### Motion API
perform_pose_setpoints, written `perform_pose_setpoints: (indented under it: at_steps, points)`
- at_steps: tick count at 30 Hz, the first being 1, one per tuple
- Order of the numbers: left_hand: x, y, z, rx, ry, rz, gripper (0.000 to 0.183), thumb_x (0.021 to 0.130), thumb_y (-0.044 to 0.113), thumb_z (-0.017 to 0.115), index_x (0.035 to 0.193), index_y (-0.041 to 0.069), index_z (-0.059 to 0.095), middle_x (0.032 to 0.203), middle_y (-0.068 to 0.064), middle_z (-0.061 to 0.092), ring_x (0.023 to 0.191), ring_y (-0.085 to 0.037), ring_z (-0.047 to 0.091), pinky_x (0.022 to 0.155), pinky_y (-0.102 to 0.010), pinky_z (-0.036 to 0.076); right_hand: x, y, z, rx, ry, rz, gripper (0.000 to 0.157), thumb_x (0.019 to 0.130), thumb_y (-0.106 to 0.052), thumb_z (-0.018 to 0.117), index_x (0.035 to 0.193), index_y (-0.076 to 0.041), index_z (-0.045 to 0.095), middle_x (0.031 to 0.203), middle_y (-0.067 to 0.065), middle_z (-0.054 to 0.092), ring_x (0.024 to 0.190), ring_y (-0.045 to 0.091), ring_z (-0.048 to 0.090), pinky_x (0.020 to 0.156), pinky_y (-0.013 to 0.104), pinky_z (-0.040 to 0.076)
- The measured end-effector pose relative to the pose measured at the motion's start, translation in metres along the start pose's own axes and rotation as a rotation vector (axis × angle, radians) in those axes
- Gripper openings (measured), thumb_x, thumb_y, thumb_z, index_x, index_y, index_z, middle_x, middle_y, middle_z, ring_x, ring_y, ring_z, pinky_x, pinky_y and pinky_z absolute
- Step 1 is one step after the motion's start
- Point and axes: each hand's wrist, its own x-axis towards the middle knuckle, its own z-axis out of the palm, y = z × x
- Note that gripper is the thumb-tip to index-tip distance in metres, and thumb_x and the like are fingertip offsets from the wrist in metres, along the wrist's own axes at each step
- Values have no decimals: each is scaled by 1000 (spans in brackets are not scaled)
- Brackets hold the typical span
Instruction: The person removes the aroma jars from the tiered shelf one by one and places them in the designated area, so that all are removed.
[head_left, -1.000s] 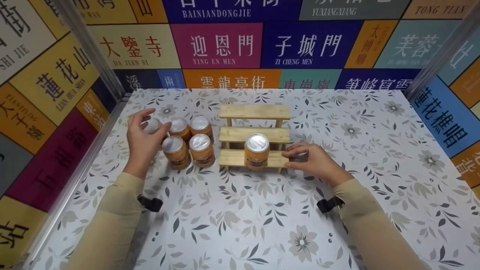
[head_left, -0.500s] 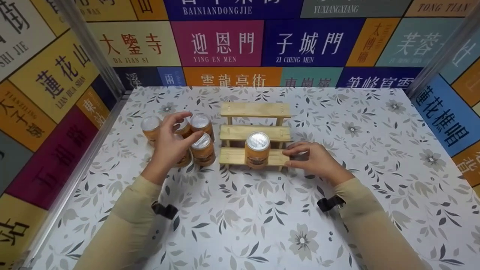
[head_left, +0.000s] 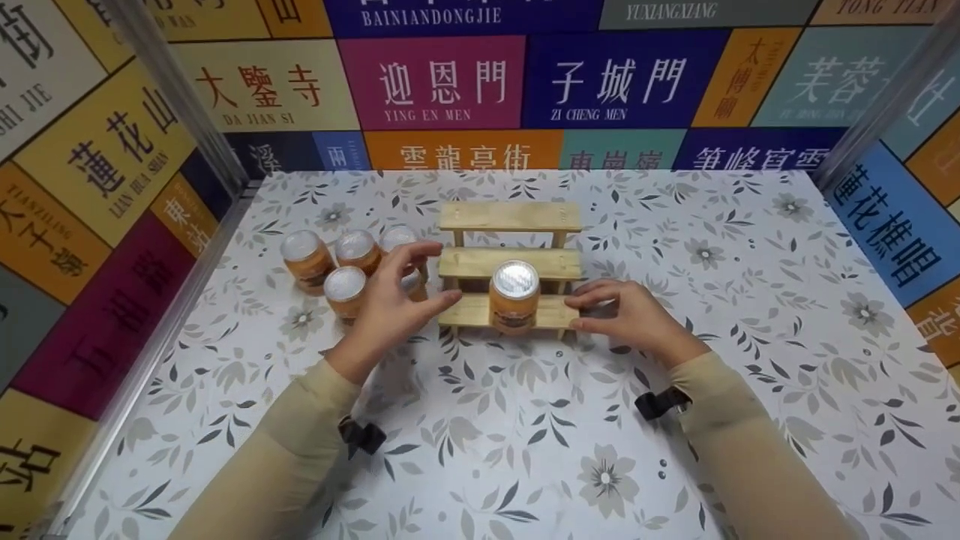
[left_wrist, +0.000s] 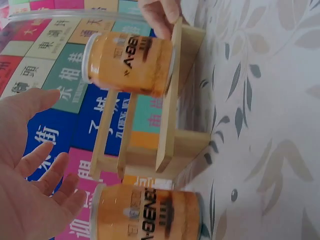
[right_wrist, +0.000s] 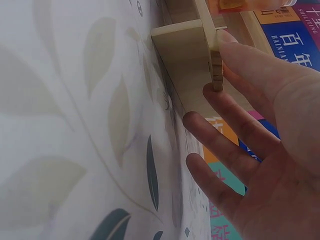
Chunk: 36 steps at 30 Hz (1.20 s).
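Observation:
A three-step wooden rack (head_left: pixel 510 217) stands mid-table. On its lowest step an orange can (head_left: pixel 514 304) with a silvery lid sits upright. My left hand (head_left: pixel 384 306) holds nothing; its thumb and fingers are spread apart at the rack's left side, above the near cans. In the left wrist view, the left palm (left_wrist: pixel 25 200) shows beside the can on the step and a nearer can (left_wrist: pixel 150 212). My right hand (head_left: pixel 634 319) pinches the right end of the lowest step between thumb and index finger, the other fingers extended, as the right wrist view shows.
Several matching orange cans stand grouped left of the rack, among them a far-left can (head_left: pixel 306 262) and a front can (head_left: pixel 345 289); the left hand partly hides others. The table has a floral cover (head_left: pixel 480 450). Panels with lettering (head_left: pixel 431 82) enclose the back and sides.
My left hand has moved right across the grouped cans, from the far-left can to the rack's left side, staying empty. My right hand has kept its place at the rack's right end.

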Motion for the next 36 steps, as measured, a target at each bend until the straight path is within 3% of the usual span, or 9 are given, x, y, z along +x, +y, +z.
perform_pose_setpoints:
  at_steps: [8,17,23,29,36]
  points:
    - [3,7,25,-16,-66,43,62,83,23,88,137,13,61,136,-2,61,128,-27,55,110,-46,47,0,2,0,56,-13,-19,36,83,-18,88,118,-14,79,128,9,70,123,26,63,102,44,56]
    - [8,11,48,3,-117,70,71,79,23,91,141,9,59,136,-9,61,126,-32,57,107,-46,50,1,4,2,35,5,-62,35,84,-19,87,117,-15,80,125,10,72,121,27,64,105,48,51]
    - [9,12,57,5,-123,42,69,79,29,91,139,11,60,131,-6,63,124,-27,59,110,-46,46,3,2,-1,39,6,-53,35,84,-17,87,117,-14,79,125,10,71,120,27,64,102,47,55]
    - [8,11,66,-34,-139,4,68,80,33,90,138,13,60,130,-5,62,119,-23,62,107,-43,49,2,2,-2,20,5,-58,35,83,-19,88,117,-16,80,124,8,72,120,26,64,104,47,53]
    - [7,11,72,-49,-113,-15,64,81,32,90,135,13,61,127,-3,64,114,-19,63,101,-36,52,1,4,-1,41,-3,-50,35,83,-19,88,117,-15,80,125,9,71,121,26,64,104,46,54]
